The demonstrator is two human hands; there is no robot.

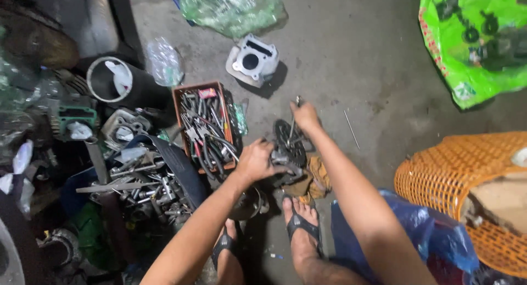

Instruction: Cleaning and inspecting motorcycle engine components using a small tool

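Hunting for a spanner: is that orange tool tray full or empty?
Full: the orange tool tray is heaped with metal hand tools up to its rim.

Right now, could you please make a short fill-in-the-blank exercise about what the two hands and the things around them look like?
1. The left hand grips a dark metal engine part on the ____.
2. The right hand holds a thin ____ tool.
3. The tray of tools lies on the ____ side of the left hand.
4. The basket on the right is ____.

Missing words: floor; metal; left; orange
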